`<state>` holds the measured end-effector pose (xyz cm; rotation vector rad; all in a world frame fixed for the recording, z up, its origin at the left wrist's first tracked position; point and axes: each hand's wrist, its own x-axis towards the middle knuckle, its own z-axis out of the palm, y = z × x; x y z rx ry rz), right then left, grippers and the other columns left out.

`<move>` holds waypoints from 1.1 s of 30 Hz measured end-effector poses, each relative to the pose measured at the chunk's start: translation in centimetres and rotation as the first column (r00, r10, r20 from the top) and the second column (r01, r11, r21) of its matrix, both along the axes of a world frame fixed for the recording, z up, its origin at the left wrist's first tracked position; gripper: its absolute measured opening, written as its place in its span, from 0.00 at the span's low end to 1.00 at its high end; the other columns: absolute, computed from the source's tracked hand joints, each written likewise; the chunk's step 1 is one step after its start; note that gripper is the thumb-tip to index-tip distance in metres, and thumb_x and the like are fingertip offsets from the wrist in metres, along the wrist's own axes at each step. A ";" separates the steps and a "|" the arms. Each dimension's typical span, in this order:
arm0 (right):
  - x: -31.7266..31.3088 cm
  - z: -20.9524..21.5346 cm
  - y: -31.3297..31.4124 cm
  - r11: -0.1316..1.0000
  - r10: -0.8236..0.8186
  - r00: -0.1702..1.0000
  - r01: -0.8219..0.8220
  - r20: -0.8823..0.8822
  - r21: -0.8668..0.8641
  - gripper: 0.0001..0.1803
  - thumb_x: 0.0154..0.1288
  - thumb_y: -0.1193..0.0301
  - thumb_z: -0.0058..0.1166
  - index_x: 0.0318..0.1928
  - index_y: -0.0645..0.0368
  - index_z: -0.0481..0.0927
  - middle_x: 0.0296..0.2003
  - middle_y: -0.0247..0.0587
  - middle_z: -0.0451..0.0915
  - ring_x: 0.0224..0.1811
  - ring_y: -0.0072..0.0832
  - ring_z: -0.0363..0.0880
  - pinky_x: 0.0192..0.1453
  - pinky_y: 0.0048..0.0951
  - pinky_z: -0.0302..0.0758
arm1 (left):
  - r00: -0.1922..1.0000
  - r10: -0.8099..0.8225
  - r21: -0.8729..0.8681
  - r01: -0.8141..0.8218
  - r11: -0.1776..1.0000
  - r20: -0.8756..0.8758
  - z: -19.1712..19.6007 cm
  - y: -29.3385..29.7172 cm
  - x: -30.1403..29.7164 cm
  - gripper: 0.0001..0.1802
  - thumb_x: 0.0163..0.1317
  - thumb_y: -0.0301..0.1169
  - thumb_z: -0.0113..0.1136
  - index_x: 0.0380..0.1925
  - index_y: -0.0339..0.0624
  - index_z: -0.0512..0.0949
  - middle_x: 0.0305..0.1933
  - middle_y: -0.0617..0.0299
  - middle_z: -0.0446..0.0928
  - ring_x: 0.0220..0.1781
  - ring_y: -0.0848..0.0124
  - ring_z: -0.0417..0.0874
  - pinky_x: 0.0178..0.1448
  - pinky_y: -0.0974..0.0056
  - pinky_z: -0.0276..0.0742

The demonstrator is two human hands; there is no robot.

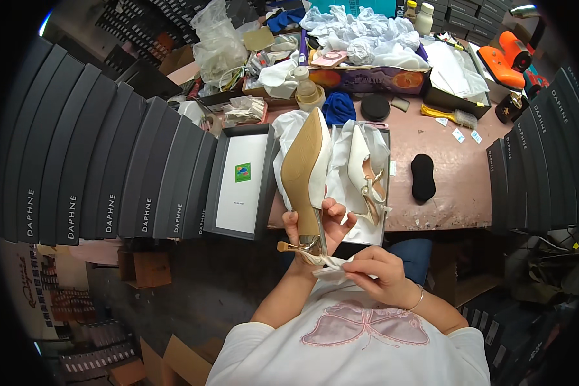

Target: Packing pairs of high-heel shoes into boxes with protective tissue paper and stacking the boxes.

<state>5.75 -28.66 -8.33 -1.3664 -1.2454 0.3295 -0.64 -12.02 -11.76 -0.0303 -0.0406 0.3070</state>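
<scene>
My left hand (331, 226) is closed around the rear part of a white pointed high-heeled shoe (317, 170). Its tan sole is turned up, its toe points away from me, and the gold-toned heel juts left. By the heel, my right hand (381, 275) pinches a thin white tissue-like piece (331, 273) against the shoe's back strap; I cannot tell where strap ends and tissue begins. The matching shoe (359, 161) lies on white paper in an open grey shoe box (386, 145), just right of the held one. A grey box lid (238, 219) with a white inside rests at left.
Rows of dark shoe boxes (96, 154) stand left, with more boxes (540, 141) at right. On the pink table (453, 206) are a black oval object (422, 178), a yellow brush (449, 116) and a round black tin (375, 107). Crumpled paper (367, 32) fills a carton behind.
</scene>
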 end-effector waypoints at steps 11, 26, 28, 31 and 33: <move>0.0 -0.8 3.9 0.993 -0.085 0.924 0.049 0.373 0.105 0.20 0.49 0.79 0.58 0.47 0.63 0.80 0.30 0.38 0.74 0.28 0.31 0.75 0.30 0.29 0.72 | 0.995 0.082 0.037 -0.080 0.996 -0.063 -0.7 -1.0 -0.2 0.25 0.48 0.45 0.57 0.42 0.39 0.77 0.41 0.58 0.77 0.45 0.68 0.75 0.72 0.38 0.55; -0.5 -1.1 2.4 0.992 -0.078 0.983 0.060 0.165 0.112 0.24 0.47 0.82 0.60 0.49 0.62 0.80 0.31 0.38 0.75 0.28 0.31 0.75 0.31 0.30 0.74 | 0.999 0.044 0.084 -0.043 0.995 -0.010 -0.2 -0.7 0.5 0.24 0.48 0.42 0.63 0.46 0.46 0.77 0.38 0.66 0.77 0.49 0.71 0.75 0.74 0.31 0.44; 0.2 -0.1 2.1 0.986 -0.130 0.981 0.112 0.145 0.124 0.24 0.46 0.84 0.60 0.48 0.62 0.81 0.30 0.38 0.76 0.30 0.32 0.76 0.31 0.31 0.75 | 0.999 0.046 0.109 -0.044 0.993 -0.020 0.3 -1.0 0.6 0.21 0.48 0.43 0.64 0.43 0.48 0.77 0.38 0.66 0.77 0.52 0.70 0.75 0.73 0.29 0.46; 0.4 -0.4 2.9 0.982 -0.120 0.967 0.083 0.226 0.169 0.24 0.47 0.84 0.60 0.49 0.63 0.80 0.30 0.38 0.75 0.30 0.32 0.75 0.32 0.30 0.74 | 0.998 0.046 0.108 -0.040 0.993 -0.053 0.3 -1.4 0.7 0.21 0.49 0.44 0.65 0.42 0.49 0.77 0.39 0.66 0.77 0.54 0.67 0.75 0.71 0.26 0.48; 0.2 -0.4 3.2 0.991 -0.103 0.943 0.068 0.317 0.120 0.24 0.47 0.83 0.59 0.49 0.64 0.79 0.31 0.39 0.75 0.30 0.32 0.75 0.33 0.30 0.74 | 0.994 0.060 0.101 -0.050 0.994 -0.093 0.2 -1.9 0.3 0.21 0.49 0.45 0.66 0.42 0.50 0.77 0.39 0.66 0.77 0.56 0.65 0.74 0.69 0.24 0.49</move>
